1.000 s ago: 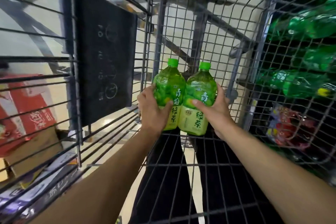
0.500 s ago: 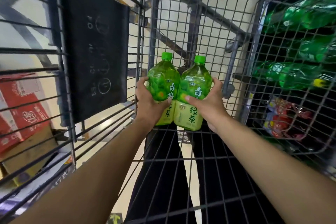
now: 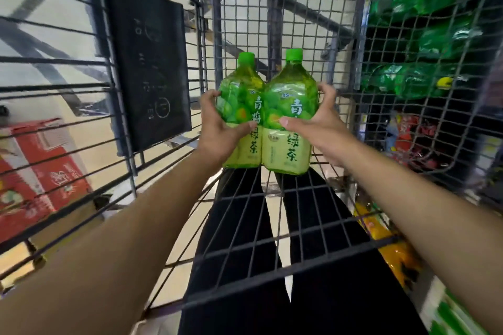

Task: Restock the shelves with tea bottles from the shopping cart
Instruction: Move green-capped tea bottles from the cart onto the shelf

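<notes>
Two green tea bottles with green caps and pale green labels stand side by side inside the wire shopping cart (image 3: 272, 215). My left hand (image 3: 217, 128) grips the left bottle (image 3: 241, 106) from its left side, thumb across the label. My right hand (image 3: 315, 122) grips the right bottle (image 3: 291, 100) from its right side, thumb on the front. The bottles touch each other and their bases hang just above the cart's wire floor. Both forearms reach in from the near edge.
A dark panel (image 3: 147, 73) hangs on the cart's left wall. Red cartons (image 3: 35, 171) lie outside on the left. Through the right wall, green bottles (image 3: 408, 84) lie on dark shelves above red packets (image 3: 413, 139). Black trouser legs show below the floor.
Both hands have brought the two bottles up and nearer to me, and the bottles look larger. My grips are unchanged.
</notes>
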### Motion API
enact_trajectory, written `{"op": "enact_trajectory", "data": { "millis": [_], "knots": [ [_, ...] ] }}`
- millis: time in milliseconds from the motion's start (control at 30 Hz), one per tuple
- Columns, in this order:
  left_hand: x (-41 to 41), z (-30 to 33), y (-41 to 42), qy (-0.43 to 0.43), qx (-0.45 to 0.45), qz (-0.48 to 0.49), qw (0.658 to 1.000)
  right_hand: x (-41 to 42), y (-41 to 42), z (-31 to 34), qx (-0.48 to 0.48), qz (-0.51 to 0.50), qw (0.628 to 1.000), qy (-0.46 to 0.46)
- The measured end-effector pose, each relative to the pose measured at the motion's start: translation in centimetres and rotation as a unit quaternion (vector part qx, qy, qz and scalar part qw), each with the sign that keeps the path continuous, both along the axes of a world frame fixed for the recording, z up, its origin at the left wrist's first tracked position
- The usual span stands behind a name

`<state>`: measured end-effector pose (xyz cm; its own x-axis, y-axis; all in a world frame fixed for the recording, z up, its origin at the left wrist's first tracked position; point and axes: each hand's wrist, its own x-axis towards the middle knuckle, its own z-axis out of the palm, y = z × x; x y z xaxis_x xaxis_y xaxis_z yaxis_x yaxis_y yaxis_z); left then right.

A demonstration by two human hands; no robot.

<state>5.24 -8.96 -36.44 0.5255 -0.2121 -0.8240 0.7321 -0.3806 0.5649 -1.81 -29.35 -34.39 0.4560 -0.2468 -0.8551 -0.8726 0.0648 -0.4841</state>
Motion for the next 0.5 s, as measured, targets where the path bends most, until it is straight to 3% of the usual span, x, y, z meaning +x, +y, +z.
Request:
{"op": "enact_trajectory", "data": {
  "millis": [267,500],
  "knots": [
    [2.2,13.9,-1.2,-0.047,-0.046,-0.050,0.997,-1.4,-1.2,13.2,0.078,-0.134,0.985,-0.075],
    [2.3,24.5,-2.3,-0.090,-0.089,-0.123,0.984,-5.7,-0.5,22.1,0.074,-0.259,0.952,-0.145]
  ]
}}
